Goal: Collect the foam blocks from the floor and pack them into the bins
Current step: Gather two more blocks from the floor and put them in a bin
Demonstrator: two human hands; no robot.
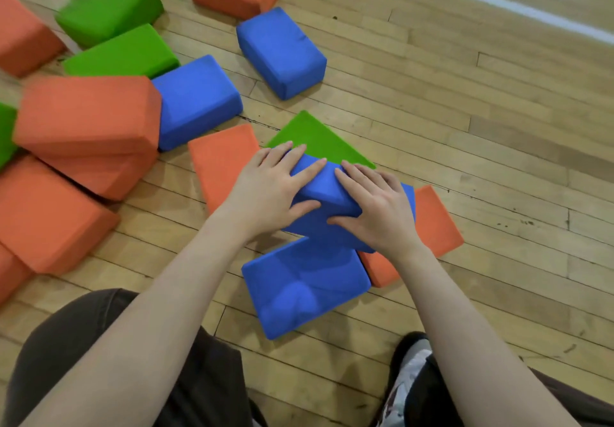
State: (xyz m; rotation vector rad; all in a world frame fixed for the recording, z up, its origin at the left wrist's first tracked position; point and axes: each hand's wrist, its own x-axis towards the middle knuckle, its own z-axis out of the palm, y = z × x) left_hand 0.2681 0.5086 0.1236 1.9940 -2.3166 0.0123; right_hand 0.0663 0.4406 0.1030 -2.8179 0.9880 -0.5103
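A blue foam block point(327, 190) sits tilted in the middle of the floor, on top of other blocks. My left hand point(270, 190) grips its left end, fingers over the top and thumb on the near face. My right hand point(375, 207) grips its right end the same way. Under and around it lie a second blue block point(302, 287), an orange block point(435, 220), another orange block point(219, 160) and a green wedge point(315, 140). No bin is in view.
Several more orange point(86, 117), green point(123, 54) and blue point(199, 101) blocks crowd the wooden floor at the left and back. Another blue block point(282, 51) lies farther back. A white floor line point(498, 1) crosses the top right. My knees and a shoe point(408, 370) are at the bottom.
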